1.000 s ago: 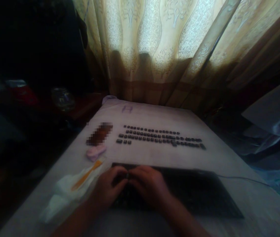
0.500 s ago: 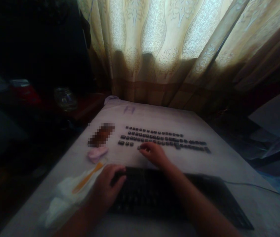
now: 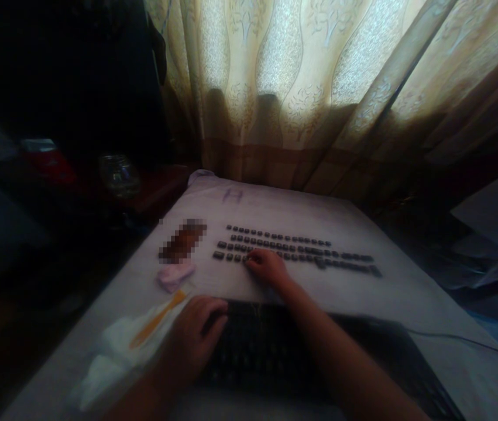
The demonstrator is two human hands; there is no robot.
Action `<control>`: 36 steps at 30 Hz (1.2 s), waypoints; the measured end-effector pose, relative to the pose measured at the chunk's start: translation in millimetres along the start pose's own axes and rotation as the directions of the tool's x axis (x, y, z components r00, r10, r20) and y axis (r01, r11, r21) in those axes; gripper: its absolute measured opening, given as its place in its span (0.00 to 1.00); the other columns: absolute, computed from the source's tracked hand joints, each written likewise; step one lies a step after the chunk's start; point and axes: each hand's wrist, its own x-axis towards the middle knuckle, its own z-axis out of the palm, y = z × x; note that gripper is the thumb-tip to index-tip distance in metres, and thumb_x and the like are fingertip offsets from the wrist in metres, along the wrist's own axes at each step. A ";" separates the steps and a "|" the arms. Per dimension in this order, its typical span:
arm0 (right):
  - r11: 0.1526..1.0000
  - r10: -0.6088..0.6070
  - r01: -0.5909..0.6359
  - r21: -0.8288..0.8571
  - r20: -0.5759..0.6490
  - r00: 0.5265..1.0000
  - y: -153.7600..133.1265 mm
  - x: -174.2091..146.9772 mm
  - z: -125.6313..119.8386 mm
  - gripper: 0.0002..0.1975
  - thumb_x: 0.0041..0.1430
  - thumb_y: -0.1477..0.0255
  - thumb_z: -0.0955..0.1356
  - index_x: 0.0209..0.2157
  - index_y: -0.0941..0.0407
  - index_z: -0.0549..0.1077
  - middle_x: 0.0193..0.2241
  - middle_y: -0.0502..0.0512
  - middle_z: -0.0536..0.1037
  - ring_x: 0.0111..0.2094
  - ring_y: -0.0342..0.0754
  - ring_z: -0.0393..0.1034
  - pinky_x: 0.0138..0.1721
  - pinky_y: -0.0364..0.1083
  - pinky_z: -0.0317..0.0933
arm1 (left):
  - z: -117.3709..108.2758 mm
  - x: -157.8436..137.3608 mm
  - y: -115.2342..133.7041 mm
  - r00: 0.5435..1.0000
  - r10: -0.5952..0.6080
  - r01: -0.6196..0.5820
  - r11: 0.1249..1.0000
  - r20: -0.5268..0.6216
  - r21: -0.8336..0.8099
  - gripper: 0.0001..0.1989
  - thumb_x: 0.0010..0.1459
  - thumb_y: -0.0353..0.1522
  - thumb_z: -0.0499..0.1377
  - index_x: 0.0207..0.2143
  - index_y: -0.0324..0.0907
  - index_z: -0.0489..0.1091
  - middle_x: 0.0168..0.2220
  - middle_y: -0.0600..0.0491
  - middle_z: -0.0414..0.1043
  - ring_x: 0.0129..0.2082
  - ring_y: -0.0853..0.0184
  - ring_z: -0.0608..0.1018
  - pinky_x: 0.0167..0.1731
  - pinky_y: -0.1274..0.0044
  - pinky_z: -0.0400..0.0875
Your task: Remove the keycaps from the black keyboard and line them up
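Note:
A black computer keyboard (image 3: 270, 351) lies across the near part of the cloth. My left hand (image 3: 202, 327) grips its far left corner, thumb and fingers curled about the edge. Beyond the keyboard, loose black keycaps (image 3: 281, 237) are laid out in several rows. My right hand (image 3: 270, 269) is pinched closed on a keycap (image 3: 246, 259) at the nearest row, just right of a few spaced keycaps. The hand covers part of that row, and my right forearm crosses over the keyboard.
Left of the keyboard, an orange brush-like tool (image 3: 156, 321) rests on a crumpled white cloth (image 3: 114, 342). A pink cloth (image 3: 176, 275) and a pixelated brown item (image 3: 182, 241) lie farther back. A cable (image 3: 454, 336) runs off to the right. Patterned curtains (image 3: 270, 117) hang behind.
My right hand has brought the keycap slightly left, closer to the spaced keycaps in the nearest row. My left hand stays at the keyboard's corner. The view has shifted slightly.

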 end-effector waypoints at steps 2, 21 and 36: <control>1.000 0.000 0.000 -0.008 0.001 1.000 -0.3 0.3 0.4 0.12 0.56 0.68 0.68 0.42 0.52 0.78 0.38 0.53 0.81 0.41 0.50 0.74 0.38 0.45 0.62 | 0.4 -0.3 -0.6 1.000 0.004 -0.004 1.000 -0.002 0.005 0.06 0.60 0.29 0.56 0.40 0.46 0.69 0.36 0.52 0.75 0.38 0.64 0.77 0.39 0.70 0.74; 0.998 -0.055 0.055 -0.012 0.008 0.998 -5.7 -10.3 -14.6 0.16 0.56 0.73 0.68 0.48 0.57 0.75 0.37 0.57 0.81 0.39 0.51 0.74 0.40 0.47 0.63 | 1.7 1.4 -5.6 1.000 0.013 -0.013 1.000 0.009 0.017 0.06 0.60 0.30 0.56 0.40 0.44 0.70 0.36 0.52 0.75 0.38 0.65 0.77 0.40 0.72 0.72; 0.830 -0.524 0.551 -0.083 0.221 0.823 -2.6 -123.2 -42.8 0.11 0.62 0.71 0.66 0.45 0.48 0.76 0.38 0.55 0.76 0.34 0.50 0.70 0.34 0.46 0.61 | 3.3 3.4 -8.6 1.000 -0.023 0.022 0.998 0.008 0.064 0.07 0.61 0.32 0.54 0.39 0.43 0.71 0.37 0.52 0.76 0.39 0.63 0.76 0.43 0.70 0.71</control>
